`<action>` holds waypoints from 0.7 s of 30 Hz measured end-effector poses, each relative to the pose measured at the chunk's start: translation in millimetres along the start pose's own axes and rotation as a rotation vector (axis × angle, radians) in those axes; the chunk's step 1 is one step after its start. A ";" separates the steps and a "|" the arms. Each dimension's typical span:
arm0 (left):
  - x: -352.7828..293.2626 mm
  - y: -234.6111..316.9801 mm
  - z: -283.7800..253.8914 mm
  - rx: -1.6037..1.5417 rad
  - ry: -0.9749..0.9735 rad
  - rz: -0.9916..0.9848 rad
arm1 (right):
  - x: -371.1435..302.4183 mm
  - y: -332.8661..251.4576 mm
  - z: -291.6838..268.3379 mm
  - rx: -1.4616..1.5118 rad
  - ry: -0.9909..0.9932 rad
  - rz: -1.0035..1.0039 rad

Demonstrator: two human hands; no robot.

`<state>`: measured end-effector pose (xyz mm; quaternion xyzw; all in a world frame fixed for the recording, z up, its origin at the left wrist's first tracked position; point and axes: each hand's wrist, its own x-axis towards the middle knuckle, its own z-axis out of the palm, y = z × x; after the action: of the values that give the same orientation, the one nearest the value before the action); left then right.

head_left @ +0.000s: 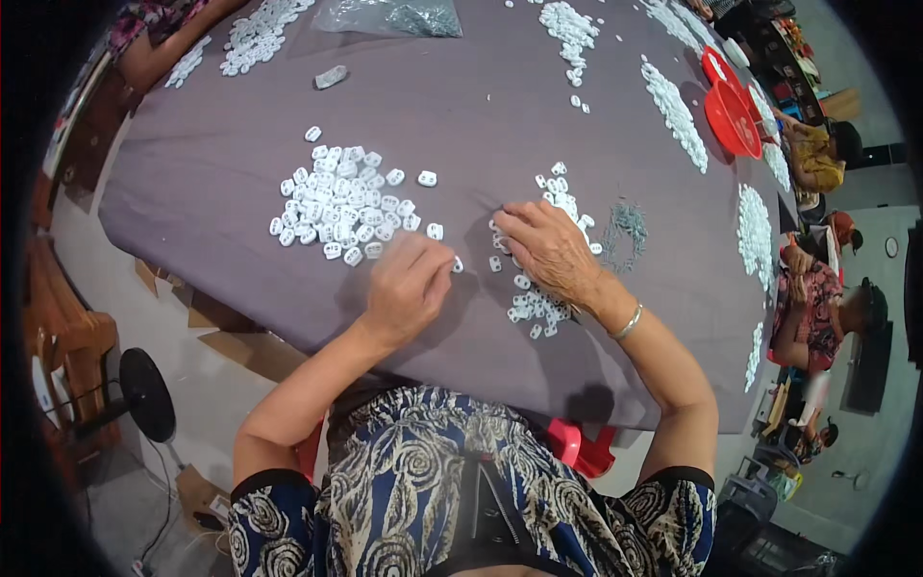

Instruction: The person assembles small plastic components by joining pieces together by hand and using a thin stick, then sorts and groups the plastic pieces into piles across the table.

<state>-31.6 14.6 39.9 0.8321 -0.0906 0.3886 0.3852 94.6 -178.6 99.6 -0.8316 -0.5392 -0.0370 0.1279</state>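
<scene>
My left hand (409, 287) is closed and slightly blurred, just right of a big pile of small white oval plastic pieces (338, 200) with dark marks. One white piece (457, 263) shows at its fingertips; whether it is held or lying on the cloth I cannot tell. Over a smaller pile of white plastic pieces with holes (538, 310), my right hand (553, 245) has its fingers bent and pressed together. What lies between those fingertips is hidden. Close by on the right is a loose heap of thin grey-green metal pins (627, 234).
A grey cloth (461, 125) covers the table. Farther off lie a clear bag of grey bits (389, 17), a small grey lump (331, 77), more white piles (676, 113) and red bowls (733, 117). Another person's arm (183, 43) reaches in at far left. A black fan (147, 395) stands left.
</scene>
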 end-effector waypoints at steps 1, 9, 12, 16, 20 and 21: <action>4.8 3.2 1.1 -0.012 -0.054 0.025 | -9.4 0.1 1.1 0.035 0.063 -0.006; 41.8 8.9 35.0 -0.087 -0.343 -0.011 | -5.0 58.9 -12.8 0.087 0.365 0.098; 54.4 12.6 43.8 -0.036 -0.292 -0.079 | 19.4 99.4 -17.5 0.105 0.575 0.167; 56.6 4.6 65.7 -0.016 -0.416 -0.022 | 69.5 149.2 -23.8 0.086 0.499 0.244; 83.2 -11.2 79.9 0.042 -0.397 -0.040 | 122.4 201.2 -25.5 -0.023 0.551 0.267; 84.7 -9.6 79.1 0.040 -0.388 -0.036 | 132.9 209.6 -29.5 -0.031 0.552 0.261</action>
<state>76.0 -22.5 63.4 0.9004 -0.1406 0.2156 0.3508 342.1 -148.9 118.3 -0.8542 -0.3720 -0.2530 0.2605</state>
